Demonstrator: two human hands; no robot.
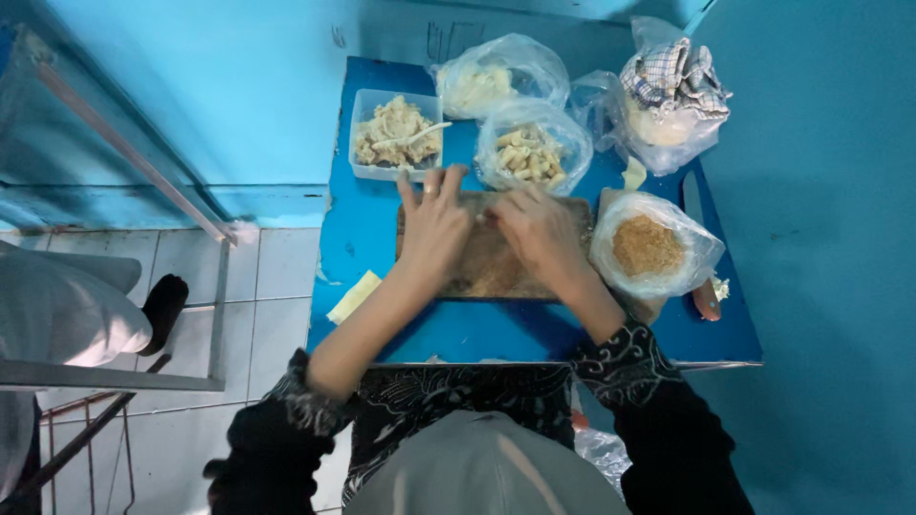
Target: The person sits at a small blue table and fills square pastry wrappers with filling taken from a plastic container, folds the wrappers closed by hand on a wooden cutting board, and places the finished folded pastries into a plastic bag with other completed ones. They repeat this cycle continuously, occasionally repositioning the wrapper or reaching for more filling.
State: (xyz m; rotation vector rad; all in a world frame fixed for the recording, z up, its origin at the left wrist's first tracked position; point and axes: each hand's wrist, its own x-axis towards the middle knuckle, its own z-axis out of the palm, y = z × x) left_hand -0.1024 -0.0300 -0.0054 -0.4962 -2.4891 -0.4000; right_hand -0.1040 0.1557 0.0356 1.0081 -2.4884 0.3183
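A small blue table (363, 238) stands in a corner of turquoise painted walls (248, 86). Left of the hands, pale square floor tiles (267, 286) show below a metal frame (219, 315). The light is cool and dim.

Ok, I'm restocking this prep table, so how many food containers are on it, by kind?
Clear plastic bags with food: 4, one of pale pieces at the back, one of short pieces, one topped by a checked cloth, one of brown crumbs
Clear plastic tubs: 1, holding filling and a spoon
Total: 5
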